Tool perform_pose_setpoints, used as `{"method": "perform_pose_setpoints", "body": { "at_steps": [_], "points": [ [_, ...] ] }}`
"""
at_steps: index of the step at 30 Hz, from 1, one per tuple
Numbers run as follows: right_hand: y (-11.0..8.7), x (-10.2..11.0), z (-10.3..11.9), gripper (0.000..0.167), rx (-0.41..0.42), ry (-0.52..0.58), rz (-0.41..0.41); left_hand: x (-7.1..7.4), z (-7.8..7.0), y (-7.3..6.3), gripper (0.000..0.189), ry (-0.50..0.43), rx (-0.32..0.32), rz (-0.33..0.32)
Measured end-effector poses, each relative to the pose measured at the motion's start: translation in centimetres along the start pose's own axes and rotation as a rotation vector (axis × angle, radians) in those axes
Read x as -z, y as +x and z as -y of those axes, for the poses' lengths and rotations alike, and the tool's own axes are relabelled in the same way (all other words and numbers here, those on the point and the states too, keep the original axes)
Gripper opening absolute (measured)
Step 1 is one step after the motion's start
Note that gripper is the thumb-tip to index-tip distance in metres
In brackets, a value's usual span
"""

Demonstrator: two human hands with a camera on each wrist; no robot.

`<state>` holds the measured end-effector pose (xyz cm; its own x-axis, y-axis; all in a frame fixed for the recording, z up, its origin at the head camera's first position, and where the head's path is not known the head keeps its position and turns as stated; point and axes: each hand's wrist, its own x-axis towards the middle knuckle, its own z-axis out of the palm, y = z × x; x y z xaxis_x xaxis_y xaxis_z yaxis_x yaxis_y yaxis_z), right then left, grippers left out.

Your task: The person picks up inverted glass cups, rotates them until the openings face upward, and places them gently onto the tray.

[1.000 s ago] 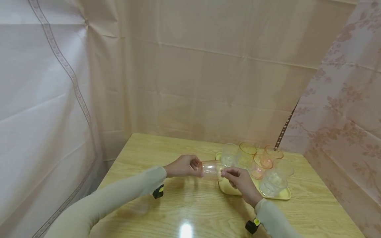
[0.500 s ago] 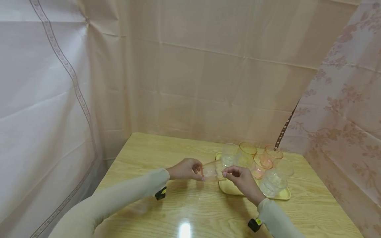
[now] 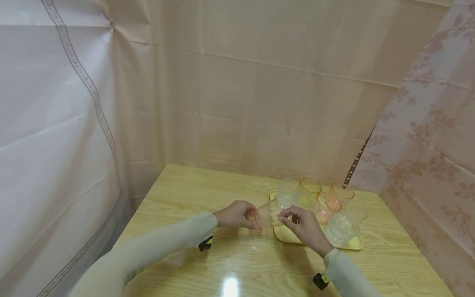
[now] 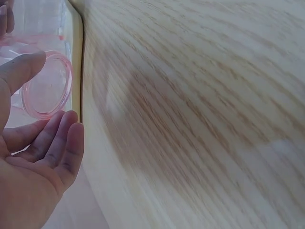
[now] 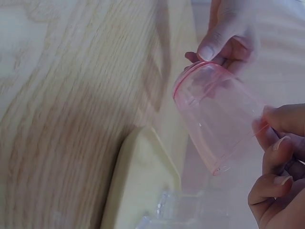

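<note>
A clear pinkish-orange cup is held on its side above the table, its mouth facing left and tipped downward. My left hand grips it at the rim, thumb on one side and fingers on the other, as the left wrist view also shows. At the opposite end, my right hand pinches the cup's base between thumb and index finger. In the right wrist view the cup spans both hands, with the right hand's other fingers curled beside it.
A yellow tray stands on the wooden table, right behind and beside the held cup. On it are several upright cups: clear, yellow and orange-pink. Curtains enclose the table.
My left hand has moved slightly right and toward me with the cup's rim, tilting the mouth downward. My right hand has stayed nearly in place at the base.
</note>
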<state>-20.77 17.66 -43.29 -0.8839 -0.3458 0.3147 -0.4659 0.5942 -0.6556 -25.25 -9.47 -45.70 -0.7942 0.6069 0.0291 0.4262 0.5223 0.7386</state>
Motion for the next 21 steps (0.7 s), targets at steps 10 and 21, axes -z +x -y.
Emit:
{"method": "perform_pose_setpoints", "body": {
  "at_steps": [10,21],
  "points": [
    [-0.4,1.0,-0.5,0.005,0.072,-0.107,-0.021,-1.2,-0.3,0.7,0.052,0.009,0.015,-0.005],
    [-0.9,2.3,-1.2,0.008,0.083,-0.178,-0.04,-2.9,0.2,1.4,0.012,0.026,0.024,-0.037]
  ]
}}
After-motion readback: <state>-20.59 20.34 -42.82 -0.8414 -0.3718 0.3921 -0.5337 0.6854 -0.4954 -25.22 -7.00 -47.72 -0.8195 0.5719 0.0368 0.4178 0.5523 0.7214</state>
